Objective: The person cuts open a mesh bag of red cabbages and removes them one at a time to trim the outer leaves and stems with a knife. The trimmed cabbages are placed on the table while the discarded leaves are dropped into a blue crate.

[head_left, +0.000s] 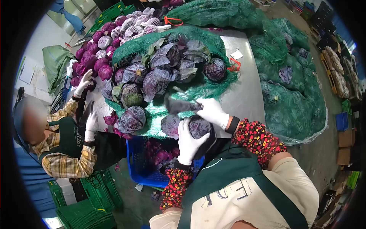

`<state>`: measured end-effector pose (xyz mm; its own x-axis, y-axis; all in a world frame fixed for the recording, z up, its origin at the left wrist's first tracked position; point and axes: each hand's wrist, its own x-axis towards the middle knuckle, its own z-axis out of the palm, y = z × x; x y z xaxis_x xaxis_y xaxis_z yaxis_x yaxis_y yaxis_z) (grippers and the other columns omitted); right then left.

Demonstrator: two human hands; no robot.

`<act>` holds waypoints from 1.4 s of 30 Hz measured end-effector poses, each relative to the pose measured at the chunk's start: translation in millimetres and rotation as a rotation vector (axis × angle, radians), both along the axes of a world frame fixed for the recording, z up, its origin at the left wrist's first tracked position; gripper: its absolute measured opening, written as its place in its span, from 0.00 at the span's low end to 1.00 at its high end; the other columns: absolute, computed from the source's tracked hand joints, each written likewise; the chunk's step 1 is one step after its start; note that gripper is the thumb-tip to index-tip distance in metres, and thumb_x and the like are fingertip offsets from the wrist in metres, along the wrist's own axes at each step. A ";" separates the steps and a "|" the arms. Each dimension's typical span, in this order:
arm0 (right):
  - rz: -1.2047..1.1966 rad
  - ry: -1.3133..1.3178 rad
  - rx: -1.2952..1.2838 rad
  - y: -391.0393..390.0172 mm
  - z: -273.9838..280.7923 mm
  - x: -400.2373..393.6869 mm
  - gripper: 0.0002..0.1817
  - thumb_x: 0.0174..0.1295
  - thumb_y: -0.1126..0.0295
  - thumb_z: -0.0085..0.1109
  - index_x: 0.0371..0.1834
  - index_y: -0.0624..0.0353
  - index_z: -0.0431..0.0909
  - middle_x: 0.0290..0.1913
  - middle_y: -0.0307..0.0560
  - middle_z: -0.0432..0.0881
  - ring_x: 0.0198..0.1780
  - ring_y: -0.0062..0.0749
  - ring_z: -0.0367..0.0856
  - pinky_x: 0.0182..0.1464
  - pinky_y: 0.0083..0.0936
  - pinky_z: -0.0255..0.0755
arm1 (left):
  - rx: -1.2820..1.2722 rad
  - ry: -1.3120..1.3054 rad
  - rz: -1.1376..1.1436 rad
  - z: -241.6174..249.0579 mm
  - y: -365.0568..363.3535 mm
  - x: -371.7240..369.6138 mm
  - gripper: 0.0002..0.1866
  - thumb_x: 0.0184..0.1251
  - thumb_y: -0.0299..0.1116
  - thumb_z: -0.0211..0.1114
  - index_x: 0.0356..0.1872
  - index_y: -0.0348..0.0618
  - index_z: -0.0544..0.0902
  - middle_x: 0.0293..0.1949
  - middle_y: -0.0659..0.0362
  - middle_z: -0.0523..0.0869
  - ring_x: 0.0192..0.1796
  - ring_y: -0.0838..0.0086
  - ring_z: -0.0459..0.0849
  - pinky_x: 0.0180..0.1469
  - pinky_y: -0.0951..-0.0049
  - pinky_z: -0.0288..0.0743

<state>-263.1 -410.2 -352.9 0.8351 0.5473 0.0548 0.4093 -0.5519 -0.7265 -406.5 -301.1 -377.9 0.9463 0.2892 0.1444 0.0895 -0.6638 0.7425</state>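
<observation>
At the table's front edge, my left hand, in a white glove, grips a purple cabbage from its left side. My right hand, gloved too, is closed round the handle of a knife, whose broad dark blade is blurred and points left, just above the cabbage. A loose outer leaf lies left of the held cabbage. Beyond my hands, leafy purple cabbages are heaped on an opened green mesh bag. Another cabbage sits at the front left.
Below the table is a blue crate with purple leaves. A co-worker in white gloves stands left by peeled cabbages. Full mesh bags are stacked on the right. Green crates stand at lower left.
</observation>
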 end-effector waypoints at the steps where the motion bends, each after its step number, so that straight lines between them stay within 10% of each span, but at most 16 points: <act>1: -0.026 -0.005 0.030 -1.8 2.8 4.8 0.11 0.51 0.61 0.63 0.34 0.54 0.81 0.30 0.52 0.83 0.36 0.51 0.83 0.38 0.39 0.76 | -0.022 -0.025 -0.038 3.5 1.8 3.1 0.48 0.42 0.47 0.80 0.65 0.39 0.66 0.65 0.43 0.68 0.70 0.51 0.64 0.70 0.58 0.62; 10: -0.330 0.487 0.238 -75.8 -59.7 57.8 0.19 0.56 0.56 0.64 0.40 0.63 0.84 0.32 0.52 0.87 0.32 0.38 0.85 0.37 0.31 0.75 | 0.129 -0.182 -0.147 -10.1 -2.7 4.9 0.46 0.37 0.40 0.82 0.61 0.42 0.69 0.63 0.48 0.71 0.69 0.51 0.65 0.70 0.58 0.63; 16: -0.366 0.042 -0.402 -129.8 -37.3 30.3 0.35 0.52 0.48 0.66 0.58 0.60 0.71 0.52 0.54 0.79 0.51 0.51 0.81 0.53 0.42 0.74 | -0.084 -0.088 -0.040 -8.8 3.3 -21.1 0.53 0.37 0.40 0.82 0.66 0.36 0.60 0.64 0.42 0.64 0.69 0.49 0.61 0.71 0.55 0.58; 19: -0.207 -0.365 0.060 -108.3 -5.4 2.0 0.19 0.62 0.65 0.58 0.57 0.55 0.74 0.50 0.56 0.78 0.48 0.47 0.81 0.48 0.35 0.76 | 0.019 -0.003 0.007 -1.5 -1.2 -14.2 0.57 0.40 0.45 0.82 0.71 0.35 0.57 0.65 0.41 0.63 0.70 0.49 0.60 0.71 0.53 0.57; 23: 0.216 -0.208 -0.196 -94.6 7.8 -56.0 0.21 0.66 0.64 0.54 0.62 0.48 0.71 0.35 0.49 0.80 0.32 0.46 0.82 0.31 0.38 0.76 | -0.050 0.051 -0.035 -17.8 8.7 -7.1 0.56 0.41 0.50 0.80 0.70 0.38 0.59 0.67 0.39 0.62 0.69 0.45 0.64 0.69 0.52 0.60; 30: 0.222 -0.210 -0.360 -78.4 -28.8 -77.2 0.06 0.64 0.71 0.50 0.40 0.60 0.68 0.27 0.52 0.79 0.25 0.48 0.83 0.25 0.39 0.77 | -0.073 0.144 -0.063 -5.9 17.9 11.9 0.53 0.41 0.44 0.81 0.68 0.33 0.63 0.62 0.42 0.70 0.65 0.54 0.71 0.67 0.60 0.65; 42: 0.124 -0.284 -0.438 -73.4 -62.0 -60.3 0.10 0.59 0.76 0.49 0.44 0.67 0.70 0.21 0.49 0.81 0.23 0.43 0.84 0.24 0.33 0.77 | -0.007 0.279 -0.008 3.2 6.6 27.1 0.52 0.41 0.56 0.77 0.66 0.37 0.65 0.62 0.46 0.72 0.58 0.45 0.75 0.59 0.53 0.72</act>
<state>-323.4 -483.6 -414.9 0.7485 0.6630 0.0136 0.6374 -0.7136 -0.2908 -379.4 -294.4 -374.7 0.9515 0.2816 -0.1238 0.2858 -0.6600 0.6948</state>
